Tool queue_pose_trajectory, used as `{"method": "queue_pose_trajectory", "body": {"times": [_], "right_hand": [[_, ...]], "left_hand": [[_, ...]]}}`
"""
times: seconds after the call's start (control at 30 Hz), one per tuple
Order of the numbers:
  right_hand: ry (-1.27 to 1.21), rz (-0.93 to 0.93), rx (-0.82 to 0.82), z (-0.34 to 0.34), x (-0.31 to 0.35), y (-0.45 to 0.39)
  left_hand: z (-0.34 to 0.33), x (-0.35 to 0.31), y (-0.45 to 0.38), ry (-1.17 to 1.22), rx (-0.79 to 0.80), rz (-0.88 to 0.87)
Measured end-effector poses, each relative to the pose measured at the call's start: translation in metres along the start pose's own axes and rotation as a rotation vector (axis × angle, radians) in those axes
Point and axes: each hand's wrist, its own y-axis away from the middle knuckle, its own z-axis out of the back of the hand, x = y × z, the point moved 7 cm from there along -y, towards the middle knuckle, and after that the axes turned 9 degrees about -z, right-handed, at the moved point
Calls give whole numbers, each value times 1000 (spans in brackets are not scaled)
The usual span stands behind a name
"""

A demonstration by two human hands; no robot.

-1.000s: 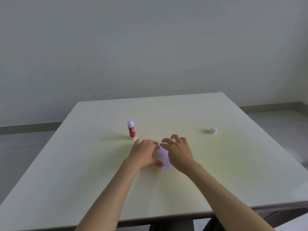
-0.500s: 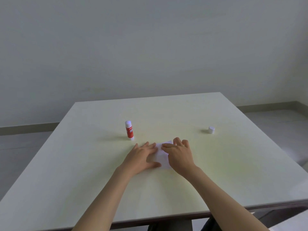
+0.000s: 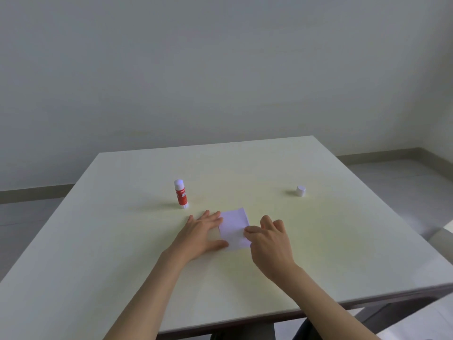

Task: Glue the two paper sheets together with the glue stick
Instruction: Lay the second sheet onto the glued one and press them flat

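Head view: your left hand [image 3: 204, 233] lies flat, pinning paper [image 3: 234, 228] on table [image 3: 98, 253]. Right hand [image 3: 268, 238], loosely curled, fingertips on paper's edge, likely pressing the bond; glue stick [image 3: 181, 193] stands aside, uncapped.

Pale cream square desk [image 3: 343, 253]: red-and-white glue stick [image 3: 181, 193] upright left of centre; small white cap [image 3: 300, 191] toward right edge; white paper sheet [image 3: 234, 228] flat at centre.
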Motion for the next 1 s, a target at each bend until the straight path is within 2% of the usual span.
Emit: {"method": "queue_pose_trajectory", "body": {"times": [0.17,0.3,0.5,0.7,0.8,1.0], "right_hand": [[-17,13,-100,4,-2,17],[-37,34,-91,5,7,16],[-51,117,-4,-6,33,5],[-81,94,132,-24,23,-27],[-106,34,208,-36,14,-51],[-135,-72,203,-41,2,-50]], "left_hand": [[0,0,0,-5,8,-3],[-1,0,-1,-1,3,-4],[-1,1,-2,44,-17,7],[-2,4,-4,22,-20,-3],[-2,3,-4,6,-15,-10],[-2,3,-2,19,-5,-21]]}}
